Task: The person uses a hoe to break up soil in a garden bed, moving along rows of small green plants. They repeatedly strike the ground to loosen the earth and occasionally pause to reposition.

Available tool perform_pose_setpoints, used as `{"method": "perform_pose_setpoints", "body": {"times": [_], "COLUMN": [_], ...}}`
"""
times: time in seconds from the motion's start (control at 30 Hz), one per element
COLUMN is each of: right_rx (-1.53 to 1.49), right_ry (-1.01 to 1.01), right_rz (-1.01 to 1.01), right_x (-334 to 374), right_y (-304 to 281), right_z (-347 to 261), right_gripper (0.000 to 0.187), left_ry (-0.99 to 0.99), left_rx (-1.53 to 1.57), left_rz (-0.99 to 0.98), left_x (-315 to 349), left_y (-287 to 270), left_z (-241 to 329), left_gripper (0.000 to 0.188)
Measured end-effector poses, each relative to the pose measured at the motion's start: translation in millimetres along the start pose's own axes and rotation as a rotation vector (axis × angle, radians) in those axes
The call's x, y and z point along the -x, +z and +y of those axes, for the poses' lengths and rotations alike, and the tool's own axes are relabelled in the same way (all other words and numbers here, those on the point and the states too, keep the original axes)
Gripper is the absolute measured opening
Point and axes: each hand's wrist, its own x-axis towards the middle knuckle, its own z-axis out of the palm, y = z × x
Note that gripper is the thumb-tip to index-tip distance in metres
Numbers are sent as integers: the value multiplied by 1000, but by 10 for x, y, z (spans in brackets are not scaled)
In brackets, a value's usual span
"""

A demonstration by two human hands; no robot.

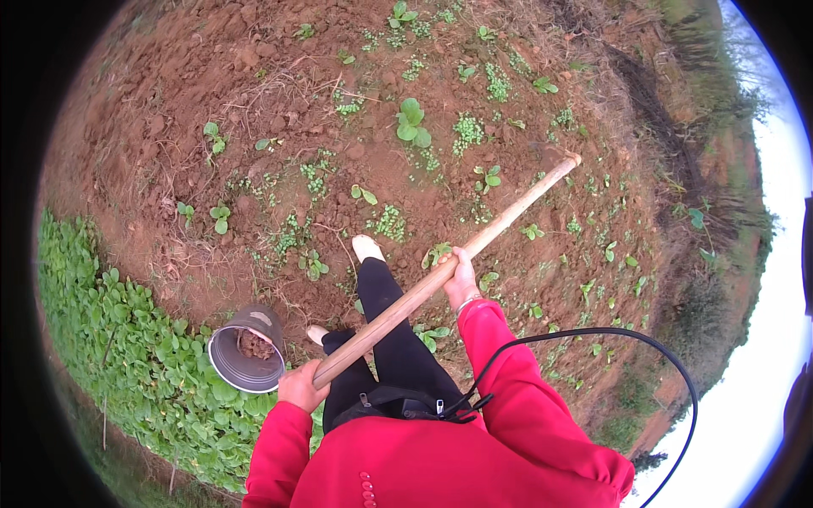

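Observation:
A long wooden-handled hoe (517, 209) slants across my body, its far end up and to the right over the soil. Near the lower end of the handle, my left hand (301, 387) is wrapped round it beside my thigh. Further up, my right hand (461, 278) grips the same handle in front of my legs. The hoe's head, low over the reddish soil, is blurred and blends with the ground, so its blade is hard to make out.
A grey bucket (247, 351) with brownish stuff inside leans by my left hand. Dense green leafy plants (127, 339) grow at the left. Small seedlings (411, 123) and weeds dot the soil ahead. A black cable (593, 330) loops by my right arm.

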Motion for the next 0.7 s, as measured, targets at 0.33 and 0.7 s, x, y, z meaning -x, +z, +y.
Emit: {"method": "perform_pose_setpoints", "body": {"times": [0.33, 0.7], "right_rx": [146, 107], "right_ry": [-2, 81], "right_rz": [320, 268], "right_x": [-192, 317], "right_y": [-448, -371], "right_z": [383, 942], "right_gripper": [25, 20], "left_ry": [-137, -137], "left_rx": [-18, 73], "left_rz": [-339, -154], "left_x": [-27, 513], "left_y": [-386, -429], "left_z": [320, -231], "left_gripper": [43, 34]}}
